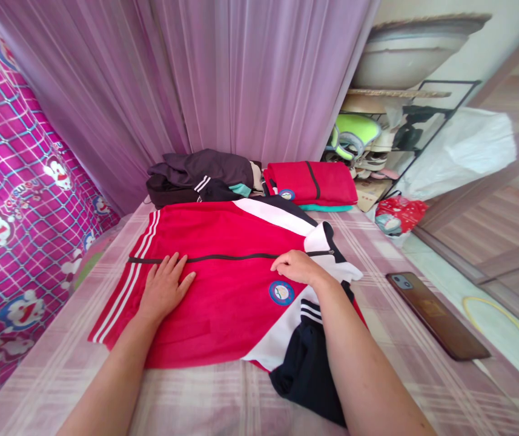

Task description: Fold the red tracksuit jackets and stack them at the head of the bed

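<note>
A red zip-up jacket (223, 290) with white and black panels lies spread out front side up, its collar to the right and its white-striped hem to the left. A dark zipper (227, 257) runs across it, and a round blue badge (281, 293) sits below. My left hand (166, 287) rests flat near the hem, fingers spread and fingertips by the zipper. Near the collar, my right hand (296, 266) touches the jacket at the zipper, fingers slightly bent and no fabric visibly gripped. The near dark sleeve (307, 363) is partly behind my right forearm.
Behind the jacket are a pile of dark clothes (200, 172) and a folded red garment (318, 181). A phone (436, 315) lies on the checked bed cover (195, 399) at right. Beyond stand a shoe rack (445, 112) and a white plastic bag (468, 151).
</note>
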The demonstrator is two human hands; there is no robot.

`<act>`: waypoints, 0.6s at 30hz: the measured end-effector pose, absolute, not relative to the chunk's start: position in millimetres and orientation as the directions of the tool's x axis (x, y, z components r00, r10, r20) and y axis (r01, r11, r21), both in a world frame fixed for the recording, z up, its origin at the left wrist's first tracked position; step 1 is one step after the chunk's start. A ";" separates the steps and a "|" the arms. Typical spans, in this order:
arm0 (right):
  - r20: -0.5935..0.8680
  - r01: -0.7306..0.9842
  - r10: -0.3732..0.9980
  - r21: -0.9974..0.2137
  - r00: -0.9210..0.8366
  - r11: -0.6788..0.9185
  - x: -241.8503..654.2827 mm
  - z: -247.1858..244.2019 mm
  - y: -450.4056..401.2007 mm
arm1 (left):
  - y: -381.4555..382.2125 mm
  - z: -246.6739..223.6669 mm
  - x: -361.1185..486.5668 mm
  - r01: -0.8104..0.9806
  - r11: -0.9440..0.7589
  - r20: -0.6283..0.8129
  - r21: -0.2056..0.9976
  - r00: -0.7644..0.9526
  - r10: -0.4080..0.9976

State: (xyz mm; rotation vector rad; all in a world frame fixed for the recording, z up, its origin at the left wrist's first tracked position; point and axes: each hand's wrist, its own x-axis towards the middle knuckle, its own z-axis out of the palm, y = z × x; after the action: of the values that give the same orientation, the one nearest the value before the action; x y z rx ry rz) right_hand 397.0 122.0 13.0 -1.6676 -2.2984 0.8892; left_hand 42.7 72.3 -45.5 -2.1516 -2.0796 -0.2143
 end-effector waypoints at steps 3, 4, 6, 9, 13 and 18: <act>-0.180 0.835 0.926 -0.513 -0.332 0.200 399.7 10.4 123.9 | 72.0 -44.8 43.3 0.999 -0.032 0.199 -0.011 0.034 0.980; -0.175 0.845 0.933 -0.498 -0.315 0.192 401.3 9.9 124.6 | 71.9 -44.5 43.4 0.999 -0.031 0.196 -0.017 0.033 0.980; -0.176 0.860 0.941 -0.480 -0.288 0.174 404.8 9.6 126.0 | 71.8 -44.1 43.5 0.999 -0.030 0.193 -0.023 0.034 0.981; -0.159 0.873 0.954 -0.462 -0.255 0.156 408.2 9.9 126.9 | 72.0 -44.1 43.1 0.999 -0.035 0.195 -0.011 0.037 0.980; -0.170 0.887 0.958 -0.441 -0.231 0.136 409.5 10.3 126.9 | 72.3 -45.0 42.3 0.999 -0.036 0.197 0.005 0.034 0.980; -0.177 0.893 0.962 -0.437 -0.207 0.112 412.5 10.6 127.4 | 71.8 -43.8 43.2 0.999 -0.033 0.194 -0.005 0.034 0.980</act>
State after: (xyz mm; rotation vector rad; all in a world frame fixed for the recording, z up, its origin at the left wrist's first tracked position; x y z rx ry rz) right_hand 412.5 127.4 10.6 -1.8745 -2.2252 0.6922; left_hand 43.2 71.8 -43.8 -2.1537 -2.0818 -0.2057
